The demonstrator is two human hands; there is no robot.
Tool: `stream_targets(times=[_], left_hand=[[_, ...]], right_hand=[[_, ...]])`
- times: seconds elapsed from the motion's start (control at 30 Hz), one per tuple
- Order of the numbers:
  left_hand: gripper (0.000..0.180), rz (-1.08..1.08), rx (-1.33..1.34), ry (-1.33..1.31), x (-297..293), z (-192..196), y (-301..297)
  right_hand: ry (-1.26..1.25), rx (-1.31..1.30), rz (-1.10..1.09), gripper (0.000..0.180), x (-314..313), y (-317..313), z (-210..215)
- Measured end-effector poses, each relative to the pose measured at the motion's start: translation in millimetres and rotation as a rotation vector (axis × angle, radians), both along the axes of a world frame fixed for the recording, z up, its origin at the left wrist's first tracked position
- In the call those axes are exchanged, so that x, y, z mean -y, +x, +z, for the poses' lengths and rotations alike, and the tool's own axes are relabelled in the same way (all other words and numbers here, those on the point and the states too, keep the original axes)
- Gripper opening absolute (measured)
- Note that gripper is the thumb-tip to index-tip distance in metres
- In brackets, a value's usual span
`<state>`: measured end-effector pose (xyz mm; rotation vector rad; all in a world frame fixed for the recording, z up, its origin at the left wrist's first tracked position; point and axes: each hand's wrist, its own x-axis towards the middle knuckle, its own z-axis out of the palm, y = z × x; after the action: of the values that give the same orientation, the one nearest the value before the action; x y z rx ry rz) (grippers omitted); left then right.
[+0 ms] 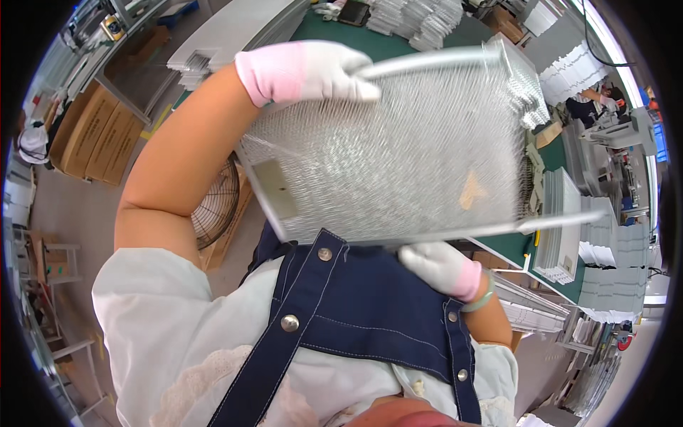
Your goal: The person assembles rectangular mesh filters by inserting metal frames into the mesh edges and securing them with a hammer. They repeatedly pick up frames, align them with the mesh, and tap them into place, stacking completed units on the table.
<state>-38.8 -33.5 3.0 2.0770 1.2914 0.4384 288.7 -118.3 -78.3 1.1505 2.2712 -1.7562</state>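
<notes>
A navy overall (pixel 384 306) lies nearest the camera, below the silver mesh panel (pixel 398 156), which is held before the green tabletop (pixel 327 30). The left hand (pixel 313 71) pinches the panel's upper rim between its fingers; the right hand (pixel 437 269) meets the lower rim, finger closure indeterminable. Judged risk: slipping or bending, from uneven support. Cartons (pixel 110 142) left of the panel bear print, illegible here.
</notes>
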Motion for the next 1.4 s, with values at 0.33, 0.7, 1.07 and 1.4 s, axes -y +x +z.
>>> stream_targets(times=[0.33, 0.7, 1.07, 1.4], left_hand=[[0.055, -0.289, -0.297, -0.003, 5.3, -0.8, 58.1], [0.03, -0.131, -0.334, 0.507, 34.8, -23.3, 48.1], [0.027, -0.127, -0.307, 0.445, 27.2, -31.3, 42.9], [0.033, -0.265, -0.304, -0.014, 14.5, -2.2, 50.5]], right_hand=[[1.644, -0.176, 0.087, 0.032, -54.0, -50.6, 92.9], [1.424, 0.087, 0.106, 0.038, -94.3, -53.8, 47.9], [0.876, 0.067, 0.099, 0.035, -96.6, -54.4, 71.4], [1.537, 0.11, 0.212, 0.029, -84.5, -48.9, 57.5]])
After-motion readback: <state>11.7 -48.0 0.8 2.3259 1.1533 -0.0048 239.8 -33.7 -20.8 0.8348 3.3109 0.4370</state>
